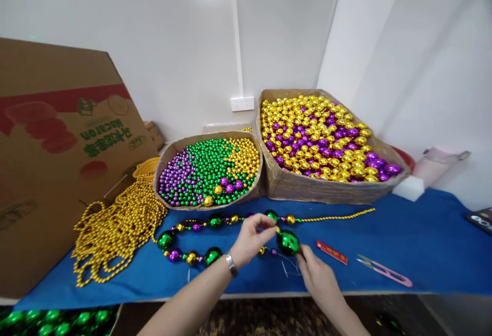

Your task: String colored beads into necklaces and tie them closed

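My left hand (251, 239), with a silver bracelet at its wrist, has thumb and fingers pinched at a small gold bead (277, 230). That bead sits against a large shiny green bead (288, 243). At the lower right side of the green bead, the fingers of my right hand (318, 273) close on it; the fingertips are partly hidden. A strung bead necklace (191, 258) of green, gold and purple beads curves across the blue cloth to the left and behind my hands. Thin pale thread (285, 268) lies below the green bead.
Behind stand a box of small beads (207, 172) and a larger box of gold and purple beads (315, 141). Gold bead strands (119, 228) are heaped beside a big carton (57, 146). Thread snips (386, 271) and a red packet (331, 252) lie right on the blue cloth (434, 254).
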A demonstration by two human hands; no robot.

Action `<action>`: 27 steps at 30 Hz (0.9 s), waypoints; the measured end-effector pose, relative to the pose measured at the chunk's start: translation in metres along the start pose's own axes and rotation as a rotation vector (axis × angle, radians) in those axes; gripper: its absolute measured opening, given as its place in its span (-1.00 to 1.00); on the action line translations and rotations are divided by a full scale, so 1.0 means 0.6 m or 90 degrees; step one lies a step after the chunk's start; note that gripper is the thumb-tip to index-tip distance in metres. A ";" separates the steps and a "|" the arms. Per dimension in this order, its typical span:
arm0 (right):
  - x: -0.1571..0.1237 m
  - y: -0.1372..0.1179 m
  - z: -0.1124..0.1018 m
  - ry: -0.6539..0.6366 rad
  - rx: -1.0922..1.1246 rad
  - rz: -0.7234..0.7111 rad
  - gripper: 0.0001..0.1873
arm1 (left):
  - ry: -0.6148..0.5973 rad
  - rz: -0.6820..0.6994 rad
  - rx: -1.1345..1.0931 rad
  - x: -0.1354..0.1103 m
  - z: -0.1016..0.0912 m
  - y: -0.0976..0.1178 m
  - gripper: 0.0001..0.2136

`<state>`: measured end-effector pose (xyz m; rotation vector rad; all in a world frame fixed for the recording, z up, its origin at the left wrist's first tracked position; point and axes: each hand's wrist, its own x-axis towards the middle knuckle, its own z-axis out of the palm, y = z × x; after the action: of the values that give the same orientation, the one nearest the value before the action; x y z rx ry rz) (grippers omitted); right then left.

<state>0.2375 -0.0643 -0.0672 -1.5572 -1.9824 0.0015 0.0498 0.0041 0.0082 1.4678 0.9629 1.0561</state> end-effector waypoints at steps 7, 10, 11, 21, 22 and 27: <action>0.001 0.044 -0.005 0.042 -0.040 -0.002 -0.68 | 0.006 0.096 0.207 -0.002 0.028 -0.022 -0.83; 0.028 0.026 -0.017 0.059 0.007 -0.012 -0.65 | 0.001 0.126 0.204 0.004 0.021 0.014 -0.82; 0.038 0.016 -0.018 0.056 0.039 -0.021 -0.64 | 0.002 0.125 0.182 0.005 0.019 0.027 -0.82; 0.069 -0.016 -0.033 0.005 0.262 -0.011 -0.68 | 0.034 0.171 0.498 0.070 -0.087 0.069 -0.75; 0.069 -0.017 -0.038 0.005 0.271 0.008 -0.69 | 0.053 0.157 0.591 0.088 -0.102 0.066 -0.74; 0.070 -0.030 -0.056 0.020 0.270 0.016 -0.67 | 0.050 0.081 0.689 0.160 -0.140 0.040 -0.78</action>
<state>0.2321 -0.0446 -0.0145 -1.2953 -1.7922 0.3808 -0.0016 0.1157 0.0500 2.3774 1.6432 0.6675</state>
